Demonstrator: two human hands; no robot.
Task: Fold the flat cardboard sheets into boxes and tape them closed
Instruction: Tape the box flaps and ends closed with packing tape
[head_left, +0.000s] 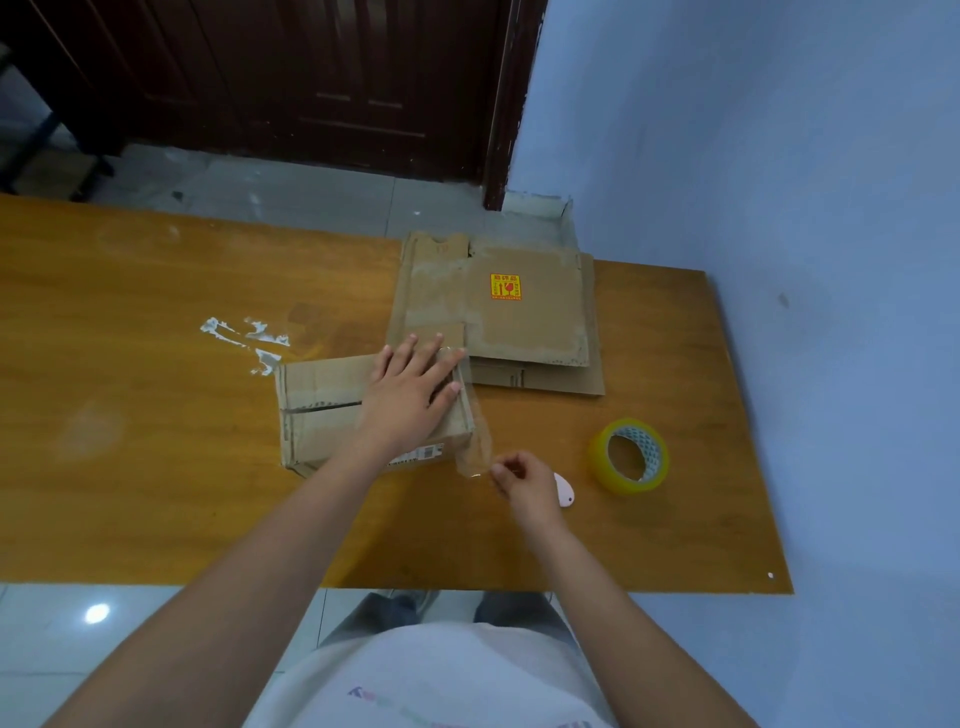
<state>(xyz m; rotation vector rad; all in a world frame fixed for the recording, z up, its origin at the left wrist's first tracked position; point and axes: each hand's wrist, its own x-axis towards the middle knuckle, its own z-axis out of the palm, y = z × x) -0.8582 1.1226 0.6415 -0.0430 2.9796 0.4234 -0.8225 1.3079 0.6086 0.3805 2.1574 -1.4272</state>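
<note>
A folded cardboard box (322, 405) lies on the wooden table (156, 467) near the middle. My left hand (415, 384) presses flat on its top, fingers straight, over a strip of clear tape (475, 436) that runs off the box's right end. My right hand (524, 486) pinches the loose lower end of that strip just right of the box. Flat cardboard sheets (524, 322) with a yellow and red sticker are stacked behind the box. A roll of yellowish tape (628, 457) stands to the right.
A small white and pink cutter (563, 491) lies beside my right hand. White residue patches (244, 338) mark the table left of the box. A blue wall stands along the right, a dark wooden door at the back.
</note>
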